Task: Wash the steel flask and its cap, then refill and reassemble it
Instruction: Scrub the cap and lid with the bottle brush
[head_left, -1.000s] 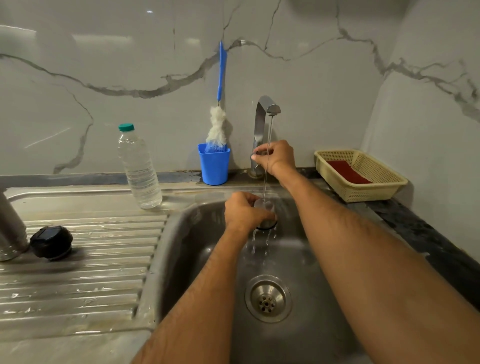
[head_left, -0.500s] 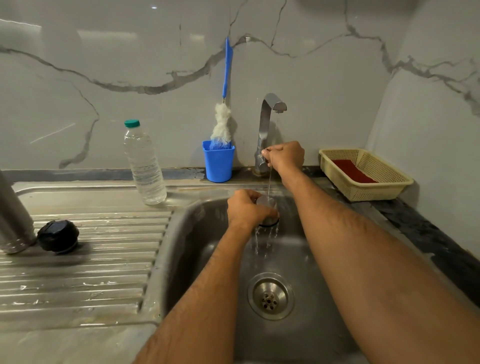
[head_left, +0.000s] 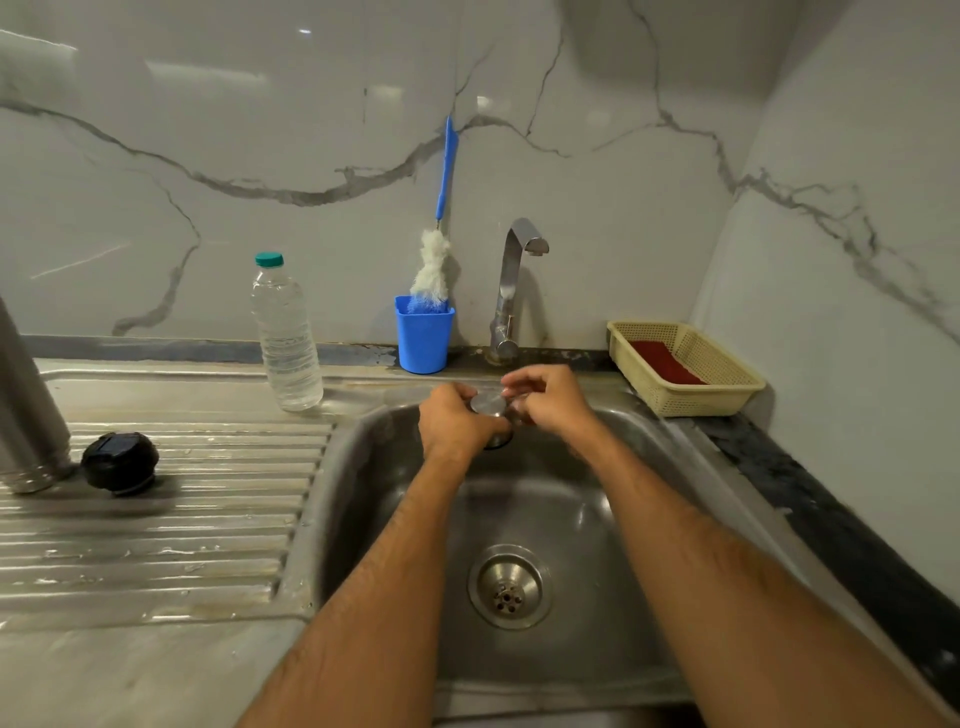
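Head: both hands (head_left: 457, 421) (head_left: 550, 397) gripping steel cap (head_left: 488, 404) over sink (head_left: 649, 467).

Bottle (head_left: 286, 338) left of cup (head_left: 423, 340) (tap (head_left: 511, 291) right).

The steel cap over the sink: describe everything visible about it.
The steel cap is a small round piece of brushed, silvery metal with a flat top that faces up and tilts slightly toward the camera. A darker ring shows at its lower edge. It is held above the sink basin, below and in front of the tap. The left hand wraps around its left side; the right hand touches its right side with its fingertips. Much of its body is hidden by the hands.
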